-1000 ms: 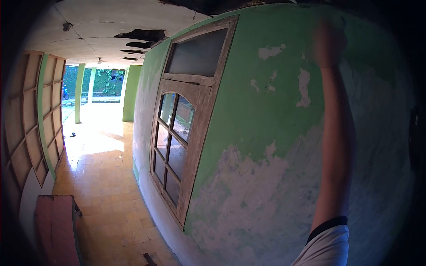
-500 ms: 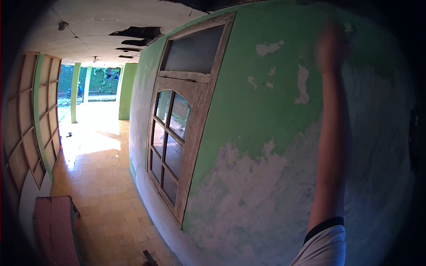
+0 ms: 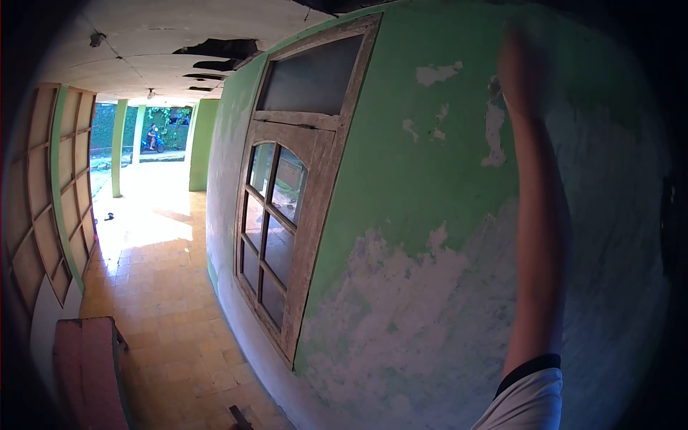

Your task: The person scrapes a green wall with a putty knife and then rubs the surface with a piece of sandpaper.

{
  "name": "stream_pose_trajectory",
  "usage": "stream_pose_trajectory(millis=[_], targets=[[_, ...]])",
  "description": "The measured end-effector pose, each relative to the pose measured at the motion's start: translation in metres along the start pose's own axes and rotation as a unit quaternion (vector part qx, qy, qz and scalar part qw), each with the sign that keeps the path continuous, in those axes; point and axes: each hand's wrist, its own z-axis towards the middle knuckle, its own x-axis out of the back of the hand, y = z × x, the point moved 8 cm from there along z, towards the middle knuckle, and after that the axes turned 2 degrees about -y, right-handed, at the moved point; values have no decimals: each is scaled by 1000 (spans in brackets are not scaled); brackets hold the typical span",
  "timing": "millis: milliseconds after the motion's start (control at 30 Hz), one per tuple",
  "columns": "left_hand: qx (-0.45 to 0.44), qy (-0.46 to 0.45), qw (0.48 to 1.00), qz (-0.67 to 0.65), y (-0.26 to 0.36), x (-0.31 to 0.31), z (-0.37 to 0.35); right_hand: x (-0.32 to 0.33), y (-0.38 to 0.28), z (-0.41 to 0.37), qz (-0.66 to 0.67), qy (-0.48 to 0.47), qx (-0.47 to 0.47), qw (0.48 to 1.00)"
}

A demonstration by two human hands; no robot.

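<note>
My right hand is raised high against the green wall, near its top. The hand is blurred and dark, so its fingers and anything it holds cannot be made out. My bare forearm runs down to a pale sleeve with a dark cuff. Just left of the hand, patches of paint have peeled away, and the lower wall shows wide bare greyish plaster. My left hand is outside the view.
A wooden-framed window is set in the wall. A reddish bench stands at the lower left on the tiled floor. The ceiling has holes. Far off, a person rides a blue motorbike beyond the pillars.
My right hand has moved slightly left along the upper wall. The distant motorbike has moved right, and its rider now shows.
</note>
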Motion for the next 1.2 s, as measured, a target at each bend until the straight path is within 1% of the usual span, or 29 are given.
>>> stream_pose_trajectory(millis=[67, 167, 200, 267, 300, 333, 367, 400, 433, 467, 500, 533, 567, 600, 667, 700, 733, 767, 800, 833, 867, 900, 967, 1000, 1033, 1067, 1100, 1167, 1200], targets=[[0, 0, 1000, -6, 0, 1, 2, -1, -14, 6, 88, -6, 25, 996], [32, 14, 999, -6, -10, 5, 7, 12, -7, 16, 125, 5, 17, 992], [19, -4, 1000, 2, -12, 5, 10, 12, -1, 14, 121, 3, 17, 992], [8, -24, 1000, 9, -12, 2, 12, 10, 3, -1, -28, 43, 23, 998], [6, -14, 1000, 8, -12, 2, 14, 5, 3, 1, -32, 17, 24, 999], [6, -3, 1000, 7, -12, 4, 13, 10, 6, 8, -30, 15, 21, 999], [8, 1, 1000, 5, -13, 5, 12, 12, 15, 22, 101, -45, -8, 994], [15, 1, 1000, -4, -16, 5, 13, 15, 24, 38, 229, -104, -37, 967], [23, 1, 1000, -12, -17, 4, 13, 8, 16, 43, 280, -160, -58, 945], [25, 2, 1000, -13, -15, 3, 12, 5, 21, 38, 281, -161, -61, 944], [23, -5, 1000, -3, -11, 1, 12, 14, 32, 33, 199, -78, -53, 975], [19, -12, 1000, 7, -9, -1, 11, 13, 25, 15, 114, 6, -44, 992], [21, -12, 1000, 7, -11, 0, 9, 20, 20, 5, 28, 91, -34, 995], [17, -16, 1000, 10, -11, 0, 10, 20, 21, 8, 28, 90, -34, 995], [10, -23, 1000, 14, -10, -1, 12, 17, 28, 24, 82, 12, -45, 996], [12, -18, 1000, 11, -10, -1, 11, 27, 26, 35, 79, 15, -42, 996], [15, -14, 1000, 7, -11, -1, 11, 20, 16, 44, 200, -72, -46, 976], [16, -20, 1000, 8, -11, -3, 11, 11, 7, 47, 316, -159, -50, 934], [16, -24, 1000, 6, -11, -3, 12, 11, 12, 44, 310, -160, -49, 936], [18, -28, 999, 5, -11, -3, 12, 17, 20, 32, 169, -58, -36, 983], [19, -33, 999, 5, -10, -4, 13, 25, 19, 22, 24, 45, -20, 999], [18, -37, 999, 4, -8, -6, 13, 20, 15, 17, 21, 43, -18, 999], [14, -39, 999, 1, -8, -8, 14, 11, 16, 9, -39, 31, -76, 996], [18, -33, 999, -8, -10, -7, 14, 22, 21, 22, -39, 32, -76, 996], [22, -26, 999, -17, -11, -4, 14, 29, 32, 46, 104, -32, -74, 991], [22, -27, 999, -16, -11, -3, 14, 22, 27, 53, 243, -96, -70, 963], [30, -25, 999, -17, -13, -3, 14, 27, 28, 57, 242, -97, -70, 963], [39, -27, 999, -17, -18, 0, 14, 19, 2, 48, 318, -163, -57, 932], [30, -39, 999, -16, -22, 1, 16, 14, 1, 38, 315, -163, -57, 933]])
